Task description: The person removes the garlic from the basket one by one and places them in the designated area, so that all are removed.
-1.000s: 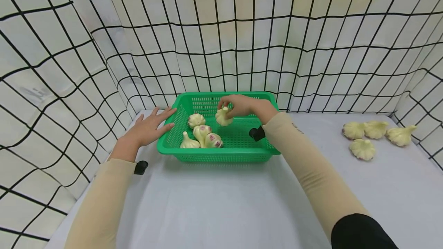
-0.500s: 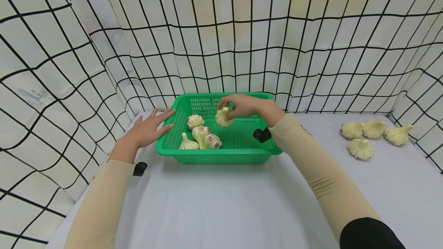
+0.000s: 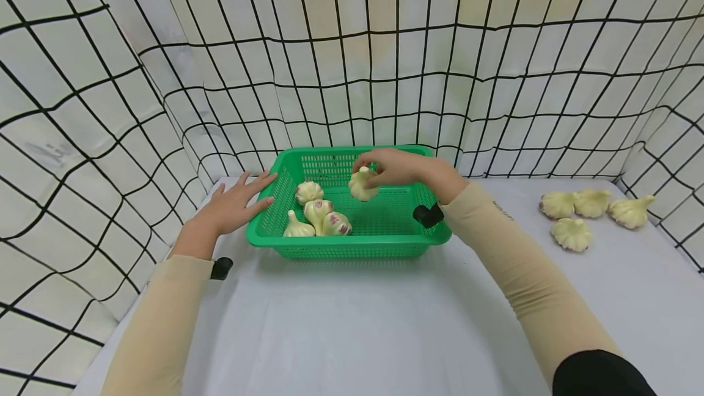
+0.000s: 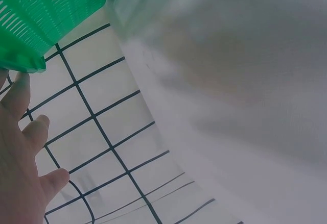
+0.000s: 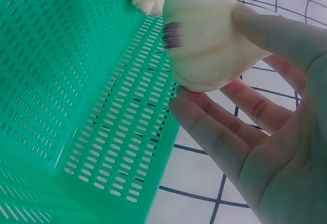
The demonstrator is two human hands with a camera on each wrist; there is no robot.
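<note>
A garlic bulb point(image 5: 204, 40) with a purple patch is pinched between the thumb and fingers of my right hand point(image 3: 398, 167), held over the inside of a green perforated basket point(image 3: 352, 241). In the basket's left part lie several more bulbs: one at the back point(image 3: 309, 192), one in the middle point(image 3: 318, 212), one lying on its side point(image 3: 337, 223) and one at the front left point(image 3: 298, 226). My left hand point(image 3: 230, 205) has its fingers spread, and the fingertips touch the basket's left rim. In the left wrist view, those fingers point(image 4: 18, 96) meet the rim from outside.
Several garlic bulbs point(image 3: 572, 234) lie grouped on the white table point(image 3: 352, 322) at the far right. Black netting point(image 3: 341, 35) over white panels encloses the back and sides, close behind the basket.
My right hand, still holding the garlic bulb, has shifted slightly right over the basket, and its forearm has swung right. The left hand stays at the rim.
</note>
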